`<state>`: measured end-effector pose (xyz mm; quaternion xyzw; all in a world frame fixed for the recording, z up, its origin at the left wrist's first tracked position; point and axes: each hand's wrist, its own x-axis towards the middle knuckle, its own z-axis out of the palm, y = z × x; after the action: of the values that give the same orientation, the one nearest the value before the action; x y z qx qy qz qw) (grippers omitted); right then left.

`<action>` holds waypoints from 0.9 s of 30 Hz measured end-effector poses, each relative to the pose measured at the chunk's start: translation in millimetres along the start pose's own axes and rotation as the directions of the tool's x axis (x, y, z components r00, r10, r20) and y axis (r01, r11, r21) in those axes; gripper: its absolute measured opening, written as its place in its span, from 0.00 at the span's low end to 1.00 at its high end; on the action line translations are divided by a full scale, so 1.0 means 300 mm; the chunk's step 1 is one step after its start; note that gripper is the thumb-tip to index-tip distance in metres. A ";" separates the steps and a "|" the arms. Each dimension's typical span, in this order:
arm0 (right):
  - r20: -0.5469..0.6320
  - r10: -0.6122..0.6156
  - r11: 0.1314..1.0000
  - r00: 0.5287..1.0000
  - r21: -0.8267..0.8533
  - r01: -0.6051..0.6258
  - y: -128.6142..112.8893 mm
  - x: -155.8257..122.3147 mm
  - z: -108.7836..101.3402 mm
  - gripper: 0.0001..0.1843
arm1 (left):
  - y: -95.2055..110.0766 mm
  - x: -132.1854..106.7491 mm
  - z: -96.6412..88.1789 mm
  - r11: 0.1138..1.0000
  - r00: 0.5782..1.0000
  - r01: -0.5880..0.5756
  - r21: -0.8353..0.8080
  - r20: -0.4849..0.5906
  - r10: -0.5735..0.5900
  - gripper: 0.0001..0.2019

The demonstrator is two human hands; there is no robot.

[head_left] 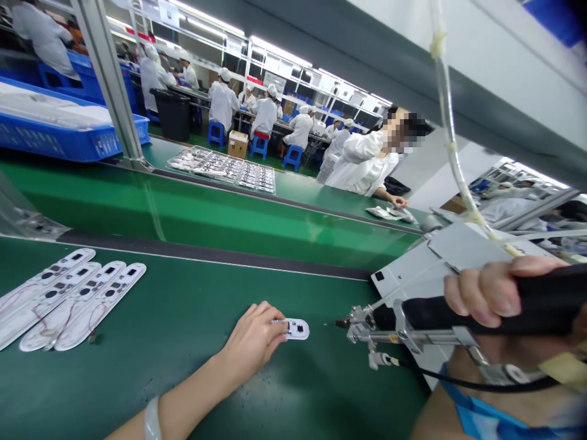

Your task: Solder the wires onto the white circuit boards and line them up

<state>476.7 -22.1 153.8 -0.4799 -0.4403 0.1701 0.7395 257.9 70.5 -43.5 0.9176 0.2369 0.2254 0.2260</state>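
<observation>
My left hand point(254, 342) rests on the green bench mat, fingers pressed down on one end of a long white circuit strip point(296, 329) whose far end pokes out to the right. My right hand point(490, 292) is wrapped round the black handle of a soldering tool point(413, 324). The tool lies level, its metal tip point(340, 322) pointing left, a short gap from the strip's free end. A clear tube and a black cable run from the tool.
Several more white circuit strips point(64, 299) lie fanned at the left of the mat. A green conveyor belt point(229, 214) runs behind, carrying a clear tray of parts point(224, 168). A blue crate point(59, 131) stands far left. People in white coats work beyond.
</observation>
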 end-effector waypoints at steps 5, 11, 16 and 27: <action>0.006 -0.068 0.994 0.998 0.091 0.067 0.008 0.003 0.030 0.17 | -0.001 0.000 0.001 1.000 1.000 0.009 0.000 0.022 -0.009 0.06; 0.039 -0.061 0.986 0.997 0.155 0.054 0.006 -0.001 0.051 0.14 | -0.004 -0.003 0.001 0.999 0.999 -0.035 0.026 0.012 0.034 0.08; 0.037 0.000 0.974 0.999 0.227 -0.009 0.021 -0.011 0.066 0.15 | -0.046 -0.023 0.030 0.996 0.995 -0.086 -0.008 -0.054 0.085 0.13; 0.063 -0.020 0.964 0.998 0.266 0.002 0.023 -0.019 0.053 0.17 | -0.053 -0.019 0.012 0.997 0.994 -0.079 0.009 -0.077 0.080 0.15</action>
<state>461.7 -13.7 147.6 -0.3683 -0.4399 0.2389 0.7835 249.9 78.8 -56.5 0.9176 0.2094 0.2686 0.2049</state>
